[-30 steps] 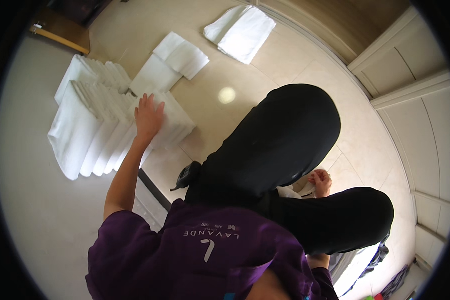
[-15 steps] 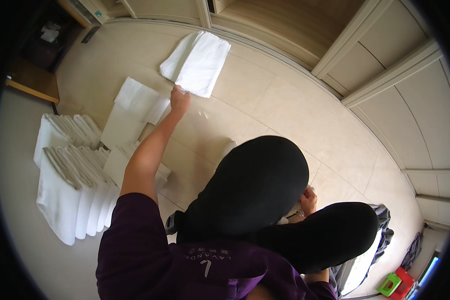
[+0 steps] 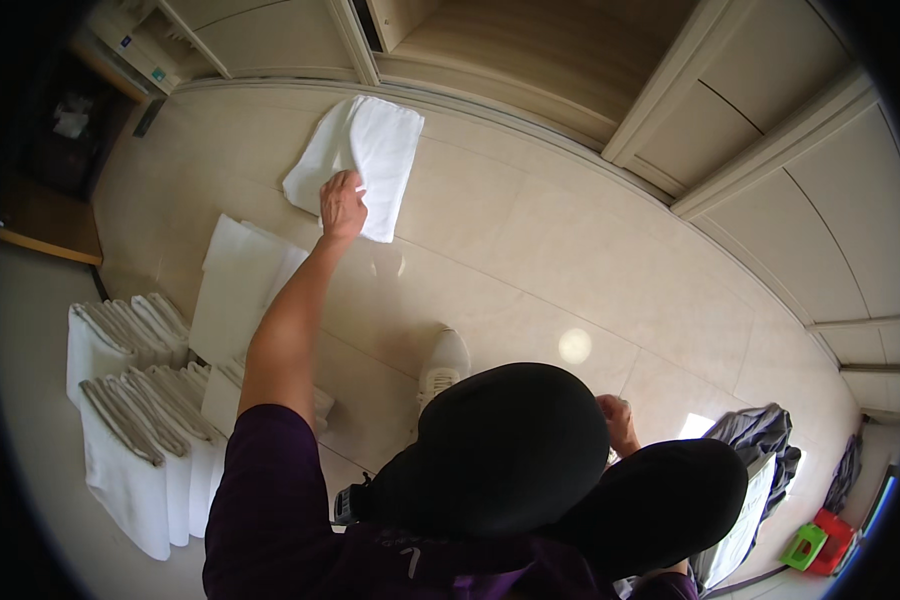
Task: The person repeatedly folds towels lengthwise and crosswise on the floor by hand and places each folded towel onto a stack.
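Well out in front, my left hand [image 3: 343, 207] is closed on the near left edge of a folded white towel [image 3: 388, 165] lying on the tiled floor. Its fingers pinch a layer of the cloth. Beside my black-clad knee, my right hand [image 3: 619, 424] has its fingers curled in; the knee hides part of it, and I cannot make out anything in it. Left of my arm lies a flat folded white cloth [image 3: 232, 290]. Nearer, two rows of folded white towels [image 3: 130, 480] stand on edge, packed together.
A white shoe [image 3: 444, 358] shows ahead of my knee. Cream cabinets [image 3: 755, 110] with an open compartment [image 3: 530, 60] line the far side. At right lie a dark grey cloth bundle [image 3: 755, 435] and green [image 3: 804, 547] and red [image 3: 832, 540] plastic items.
My left hand has moved from the towel's near corner further onto it and now pinches its edge. The view has shifted, so the white shoe shows more fully.
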### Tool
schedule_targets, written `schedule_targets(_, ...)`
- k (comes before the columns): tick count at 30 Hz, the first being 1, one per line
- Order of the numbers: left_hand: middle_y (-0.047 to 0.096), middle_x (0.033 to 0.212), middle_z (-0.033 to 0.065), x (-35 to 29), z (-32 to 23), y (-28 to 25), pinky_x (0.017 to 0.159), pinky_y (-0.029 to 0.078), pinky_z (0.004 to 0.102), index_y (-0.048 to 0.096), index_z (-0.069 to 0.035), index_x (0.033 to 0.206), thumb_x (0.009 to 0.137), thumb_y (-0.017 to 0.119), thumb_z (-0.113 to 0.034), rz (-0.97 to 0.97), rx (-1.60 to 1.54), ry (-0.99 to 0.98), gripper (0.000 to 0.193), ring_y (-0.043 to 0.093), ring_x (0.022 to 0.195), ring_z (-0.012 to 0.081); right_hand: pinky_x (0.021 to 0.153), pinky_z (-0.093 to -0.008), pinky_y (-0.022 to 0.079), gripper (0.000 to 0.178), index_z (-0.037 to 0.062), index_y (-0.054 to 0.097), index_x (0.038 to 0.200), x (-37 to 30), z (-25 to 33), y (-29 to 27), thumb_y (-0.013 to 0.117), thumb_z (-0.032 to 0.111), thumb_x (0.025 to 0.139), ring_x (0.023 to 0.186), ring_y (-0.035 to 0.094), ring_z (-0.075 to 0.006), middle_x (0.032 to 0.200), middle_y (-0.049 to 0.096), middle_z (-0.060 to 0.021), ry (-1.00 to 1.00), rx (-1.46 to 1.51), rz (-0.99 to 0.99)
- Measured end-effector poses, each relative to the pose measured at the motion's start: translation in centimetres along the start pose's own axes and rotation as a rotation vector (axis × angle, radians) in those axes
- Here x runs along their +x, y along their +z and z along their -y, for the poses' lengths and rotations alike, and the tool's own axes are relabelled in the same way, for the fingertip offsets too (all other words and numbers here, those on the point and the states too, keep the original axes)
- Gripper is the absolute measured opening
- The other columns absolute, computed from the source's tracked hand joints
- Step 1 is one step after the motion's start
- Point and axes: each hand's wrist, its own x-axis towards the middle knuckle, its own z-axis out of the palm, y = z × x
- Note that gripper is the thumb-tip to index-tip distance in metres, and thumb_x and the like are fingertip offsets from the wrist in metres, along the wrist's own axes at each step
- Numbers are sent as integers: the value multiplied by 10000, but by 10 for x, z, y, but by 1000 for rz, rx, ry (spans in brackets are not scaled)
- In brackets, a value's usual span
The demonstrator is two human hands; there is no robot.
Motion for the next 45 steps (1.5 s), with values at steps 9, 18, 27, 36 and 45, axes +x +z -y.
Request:
schedule_targets(9, 713, 1031, 174, -11, -235, -53, 775, 571, 439, 559, -34, 1305, 941, 638, -25, 558, -684, 591, 373, 721, 918, 353, 1123, -479, 428, 757, 88, 396, 1512, 77, 172, -25, 710, -34, 834, 1350, 444, -419, 1506, 431, -205, -646, -548, -188)
schedule_targets(18, 701, 871, 202, -65, -309, -43, 717, 531, 468, 616, -36, 1131, 894, 723, -97, 1107, -710, 541, 268, 689, 841, 408, 830, -433, 547, 200, 25, 643, 1076, 53, 148, -50, 672, 20, 878, 880, 715, -354, 879, 725, -167, -472, -443, 83)
schedule_targets(27, 715, 1124, 96, -112, -243, -5, 1165, 310, 426, 758, -90, 1072, 707, 783, -94, 1054, -474, 983, 366, 596, 1223, 237, 756, -287, 528, 149, 0, 717, 1042, -33, 134, -158, 684, 107, 943, 824, 632, -104, 859, 693, -17, -65, -25, 165)
schedule_targets(36, 692, 1093, 194, 3, -210, -10, 926, 513, 423, 638, -17, 1197, 829, 761, -129, 1369, -560, 119, 403, 653, 1035, 352, 817, -366, 536, 233, 13, 681, 1095, 37, 53, -191, 730, 70, 875, 914, 654, -235, 954, 698, -122, -145, -503, -484)
schedule_targets(45, 628, 1146, 115, -77, -186, 27, 909, 501, 433, 612, -48, 1123, 808, 663, -1, 578, -359, 526, 322, 595, 1104, 320, 913, -457, 475, 335, 43, 649, 1094, 26, -27, -113, 653, -58, 775, 1056, 578, -352, 1071, 634, -144, -325, -899, -475)
